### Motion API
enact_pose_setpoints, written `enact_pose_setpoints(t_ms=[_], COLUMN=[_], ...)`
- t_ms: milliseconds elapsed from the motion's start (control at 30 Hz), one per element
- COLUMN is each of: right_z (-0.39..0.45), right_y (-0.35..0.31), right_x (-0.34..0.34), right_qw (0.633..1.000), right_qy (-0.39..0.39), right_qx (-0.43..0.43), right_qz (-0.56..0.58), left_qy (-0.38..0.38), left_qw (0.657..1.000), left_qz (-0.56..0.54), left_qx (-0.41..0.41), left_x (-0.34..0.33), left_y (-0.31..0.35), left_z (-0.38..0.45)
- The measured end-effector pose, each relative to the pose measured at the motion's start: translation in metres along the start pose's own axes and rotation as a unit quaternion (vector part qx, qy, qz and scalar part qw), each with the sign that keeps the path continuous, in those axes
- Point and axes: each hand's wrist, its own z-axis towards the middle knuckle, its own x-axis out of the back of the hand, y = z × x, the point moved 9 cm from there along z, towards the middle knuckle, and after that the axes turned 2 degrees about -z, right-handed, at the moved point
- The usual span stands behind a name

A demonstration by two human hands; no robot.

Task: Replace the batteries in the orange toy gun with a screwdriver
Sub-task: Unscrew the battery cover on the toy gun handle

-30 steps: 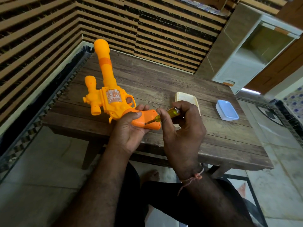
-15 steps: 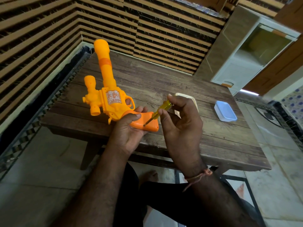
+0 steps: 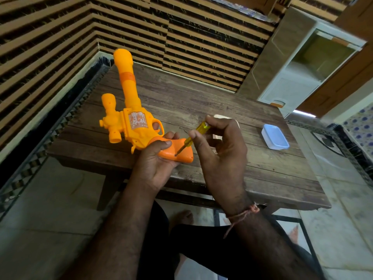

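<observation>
1. Head view, centre of frame: left hand (image 3: 155, 168) wrapped round the grip of the orange toy gun (image 3: 129, 122), thumb lying across the darker orange grip plate, fingertips curled up past its far edge.
2. Gun lifted over the near left part of the wooden table (image 3: 222, 102), barrel pointing toward the upper left of the frame, scope on its left flank.
3. Right of centre: right hand (image 3: 220, 154) pinching the yellow handle of the screwdriver (image 3: 193, 136) between thumb and forefinger, remaining fingers bent loosely behind.
4. Screwdriver slanted down-left, tip touching the grip plate.
5. Right side of table: blue-lidded container (image 3: 275, 136), standing well apart from both hands.
6. Behind right hand: pale flat object (image 3: 219, 116), mostly hidden.
</observation>
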Motion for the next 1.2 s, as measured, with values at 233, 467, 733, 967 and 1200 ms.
enact_pose_setpoints(t_ms=[233, 467, 733, 967, 1200], right_z=[0.008, 0.009, 0.013, 0.010, 0.013], right_y=[-0.008, -0.013, -0.005, -0.009, -0.003], right_x=[-0.008, -0.014, -0.008, -0.008, -0.009], right_qw=[0.999, 0.998, 0.999, 0.999, 0.999], right_qy=[-0.038, -0.057, -0.047, -0.020, -0.050], right_qx=[0.017, 0.036, 0.011, 0.036, 0.008], right_qz=[-0.024, -0.014, 0.013, -0.027, -0.006], left_qy=[0.022, 0.011, 0.022, 0.014, 0.014], left_qw=[1.000, 1.000, 1.000, 1.000, 1.000], left_qz=[0.007, 0.007, -0.018, -0.009, -0.018], left_qx=[0.002, 0.010, 0.001, 0.010, 0.009], left_x=[0.006, 0.005, 0.005, 0.002, 0.002], left_y=[-0.003, -0.003, -0.001, -0.003, -0.002], left_z=[0.002, 0.002, 0.001, 0.002, 0.000])
